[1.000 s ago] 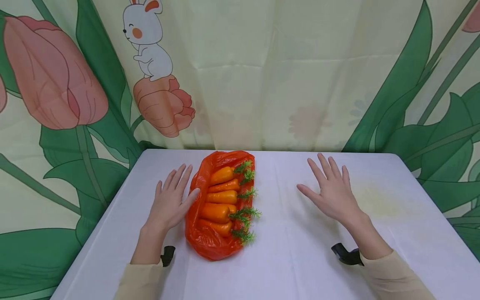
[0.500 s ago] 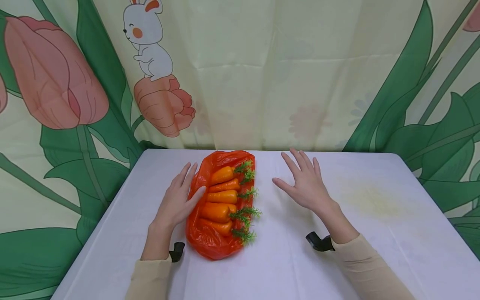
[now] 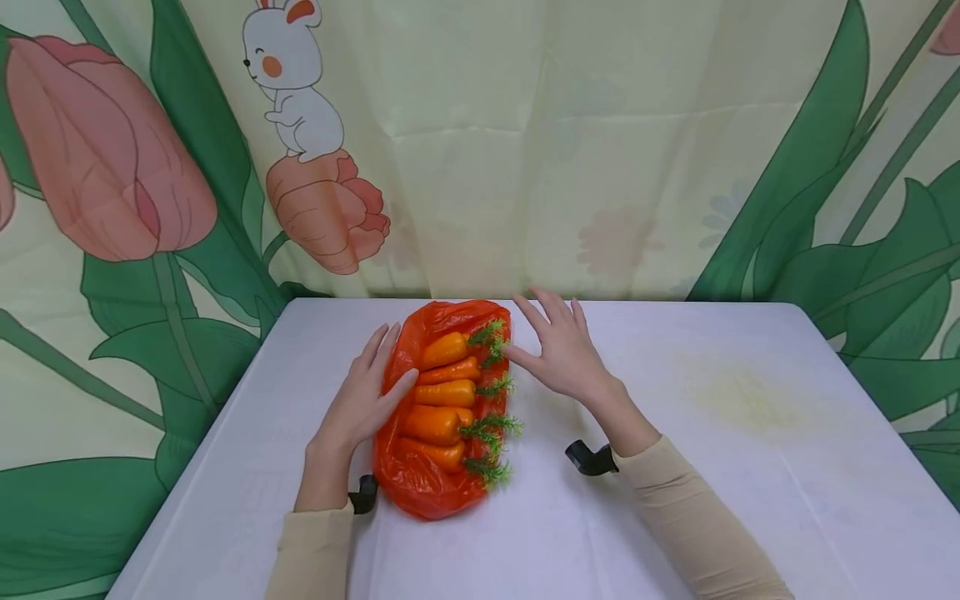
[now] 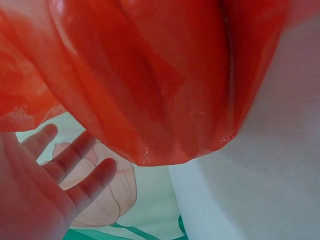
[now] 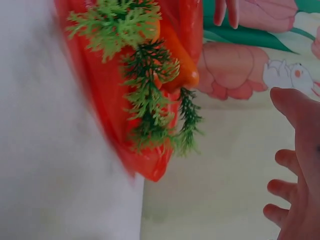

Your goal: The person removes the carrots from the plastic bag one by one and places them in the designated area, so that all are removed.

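A red plastic bag (image 3: 427, 493) lies left of the table's middle, its open side facing right. Several orange carrots (image 3: 444, 393) lie in it side by side, their green leafy tops (image 3: 491, 429) pointing right. My left hand (image 3: 362, 402) is at the bag's left edge, fingers extended and thumb over the red plastic; whether it touches cannot be told. My right hand (image 3: 562, 346) hovers by the upper right leaves with fingers spread, holding nothing. In the right wrist view the leafy tops (image 5: 150, 95) hang apart from that hand.
The bag rests on a table with a white cloth (image 3: 675, 492), faintly stained yellowish at the right. Behind it hangs a curtain (image 3: 480, 167) printed with tulips, leaves and a rabbit. A black wrist mount (image 3: 590, 458) sticks out under the right forearm.
My right hand has moved left across the table, up to the carrot tops. My left hand has shifted slightly right, its thumb further over the bag. The bag and carrots stay put.
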The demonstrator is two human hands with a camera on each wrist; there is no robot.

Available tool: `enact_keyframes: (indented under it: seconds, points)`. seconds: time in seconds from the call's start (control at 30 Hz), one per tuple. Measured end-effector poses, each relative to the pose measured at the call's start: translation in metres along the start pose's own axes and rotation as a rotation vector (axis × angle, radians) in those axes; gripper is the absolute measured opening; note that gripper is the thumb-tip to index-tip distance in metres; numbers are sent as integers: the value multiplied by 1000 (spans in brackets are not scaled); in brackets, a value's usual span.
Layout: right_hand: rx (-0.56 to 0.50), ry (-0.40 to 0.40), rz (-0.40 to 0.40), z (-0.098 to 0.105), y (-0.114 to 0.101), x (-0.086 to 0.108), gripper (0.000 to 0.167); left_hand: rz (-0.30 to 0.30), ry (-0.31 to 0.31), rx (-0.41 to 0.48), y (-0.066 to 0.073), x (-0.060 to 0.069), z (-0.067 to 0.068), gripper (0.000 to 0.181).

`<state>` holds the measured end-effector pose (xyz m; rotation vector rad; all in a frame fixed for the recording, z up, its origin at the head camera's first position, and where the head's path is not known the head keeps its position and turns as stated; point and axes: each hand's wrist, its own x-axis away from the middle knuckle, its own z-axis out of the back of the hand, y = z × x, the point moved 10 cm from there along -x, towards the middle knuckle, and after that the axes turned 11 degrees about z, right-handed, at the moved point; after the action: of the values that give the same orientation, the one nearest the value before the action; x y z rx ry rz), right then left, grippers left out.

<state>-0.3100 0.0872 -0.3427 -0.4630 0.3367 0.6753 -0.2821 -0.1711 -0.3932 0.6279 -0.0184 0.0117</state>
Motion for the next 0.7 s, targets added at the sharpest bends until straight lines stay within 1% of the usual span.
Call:
enact_keyframes:
  seconds: [0.2, 0.33, 0.53, 0.7]
  points:
    - [-24, -3, 62, -7, -12, -21, 76, 4, -25, 29, -2, -3, -2, 81]
    - [-55, -1, 95, -13, -18, -32, 72, -3, -50, 79, -1, -3, -6, 80]
    - [-101, -30, 125, -29, -27, -43, 68, -35, -79, 108, 1, -1, -15, 79]
    - [-134, -54, 172, -46, -33, -49, 63, -49, -92, 112, 3, 1, -17, 79]
